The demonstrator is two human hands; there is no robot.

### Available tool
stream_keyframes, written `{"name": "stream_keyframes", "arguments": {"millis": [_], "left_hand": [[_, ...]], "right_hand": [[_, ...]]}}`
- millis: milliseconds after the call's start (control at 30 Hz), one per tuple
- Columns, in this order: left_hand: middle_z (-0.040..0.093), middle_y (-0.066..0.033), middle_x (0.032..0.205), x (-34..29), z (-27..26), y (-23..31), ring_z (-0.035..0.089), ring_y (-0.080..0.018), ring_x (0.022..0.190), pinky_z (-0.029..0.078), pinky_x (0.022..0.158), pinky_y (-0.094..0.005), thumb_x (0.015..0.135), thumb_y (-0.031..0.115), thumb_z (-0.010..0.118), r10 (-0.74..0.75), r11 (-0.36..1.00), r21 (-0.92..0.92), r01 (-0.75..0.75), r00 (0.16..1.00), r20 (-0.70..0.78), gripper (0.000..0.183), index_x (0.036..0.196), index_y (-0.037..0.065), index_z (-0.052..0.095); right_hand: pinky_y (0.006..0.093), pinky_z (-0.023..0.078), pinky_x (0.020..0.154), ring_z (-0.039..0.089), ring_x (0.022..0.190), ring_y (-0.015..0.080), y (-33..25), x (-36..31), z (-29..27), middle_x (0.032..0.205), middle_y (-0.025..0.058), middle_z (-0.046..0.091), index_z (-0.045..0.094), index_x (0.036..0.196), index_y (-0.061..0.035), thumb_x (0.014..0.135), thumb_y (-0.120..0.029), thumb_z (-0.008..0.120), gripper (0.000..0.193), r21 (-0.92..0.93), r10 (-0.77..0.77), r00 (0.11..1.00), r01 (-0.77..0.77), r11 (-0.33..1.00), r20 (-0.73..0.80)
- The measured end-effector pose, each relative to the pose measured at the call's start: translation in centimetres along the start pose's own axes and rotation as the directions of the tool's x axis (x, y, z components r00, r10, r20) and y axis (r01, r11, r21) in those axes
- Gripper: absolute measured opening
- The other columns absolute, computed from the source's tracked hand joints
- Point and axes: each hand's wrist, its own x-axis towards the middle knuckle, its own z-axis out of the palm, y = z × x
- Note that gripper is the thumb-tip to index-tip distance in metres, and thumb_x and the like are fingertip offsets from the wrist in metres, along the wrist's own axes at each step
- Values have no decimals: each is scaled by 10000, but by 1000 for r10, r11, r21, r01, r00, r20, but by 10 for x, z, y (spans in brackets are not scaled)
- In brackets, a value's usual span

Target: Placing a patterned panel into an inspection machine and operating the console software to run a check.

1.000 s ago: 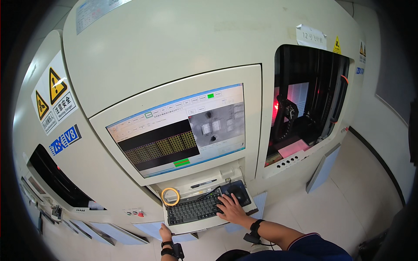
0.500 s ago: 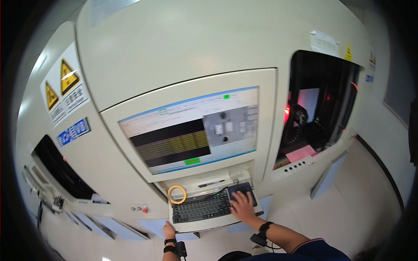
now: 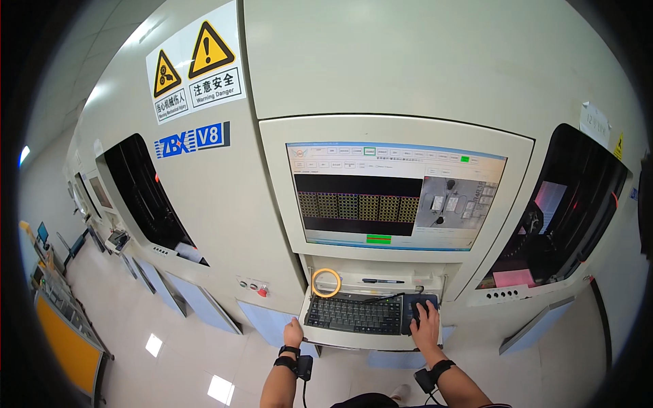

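Observation:
My left hand (image 3: 292, 332) is closed around the front left corner of a pull-out keyboard tray (image 3: 354, 341). On the tray lies a black keyboard (image 3: 354, 316). To its right, my right hand (image 3: 426, 328) rests over a dark computer mouse (image 3: 415, 311), mostly hidden under the fingers, on a dark mouse pad (image 3: 431, 299). Behind the keyboard stands a yellow ring like a tape roll (image 3: 326, 283), with a black pen (image 3: 383, 281) lying farther right. Above the tray, a built-in monitor (image 3: 391, 197) shows a yellow grid on black beside a grey camera picture.
The large cream machine (image 3: 408, 75) fills the view. Dark window openings sit at left (image 3: 146, 197) and right (image 3: 564, 204); a pink sheet (image 3: 513, 278) lies in the right one. A red button (image 3: 262, 292) is left of the tray. Blue-grey panels (image 3: 204, 302) lean along the base.
The view has swung left, showing more of the machine's left side and the floor there. Both hands keep their places at the tray. The red glow in the right window has dimmed.

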Motion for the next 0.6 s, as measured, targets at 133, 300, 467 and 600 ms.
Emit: {"name": "stream_keyframes", "arguments": {"millis": [133, 300, 467, 600], "left_hand": [[579, -360, 806, 1, 2, -3, 568, -506, 856, 437, 762, -510, 932, 377, 340, 28, 999, -36, -27, 999, 17, 580, 816, -116, 624], [571, -365, 798, 4, 5, -5, 558, -518, 846, 431, 751, -522, 933, 370, 342, 56, 998, 23, -56, 998, -26, 583, 806, -129, 616], [570, -369, 796, 3, 4, -4, 559, -521, 844, 433, 748, -519, 932, 371, 343, 37, 999, -10, -37, 999, -12, 586, 806, -133, 614], [574, -368, 797, 2, 3, -3, 562, -522, 838, 434, 744, -517, 931, 370, 345, 32, 999, -21, -32, 999, -27, 583, 809, -132, 616]], "right_hand": [[456, 321, 1036, 359, 1229, 389, 0, 0, 0, 1365, 190, 349, 488, 1251, -76, 791, -120, 616, 480, -2, -35, 999, 36, 999, 8], [449, 325, 1037, 343, 1253, 391, -1, 0, -1, 1389, 194, 328, 434, 1294, -78, 833, -170, 607, 501, 1, -12, 999, 12, 1000, 51], [447, 326, 1037, 346, 1257, 390, -3, 1, -1, 1395, 198, 322, 405, 1314, -70, 856, -210, 599, 517, -7, -5, 999, 5, 1000, 51], [446, 326, 1037, 353, 1252, 391, -3, 2, -1, 1399, 202, 318, 407, 1313, -68, 856, -215, 602, 519, -18, -22, 999, 23, 1000, 46]]}}
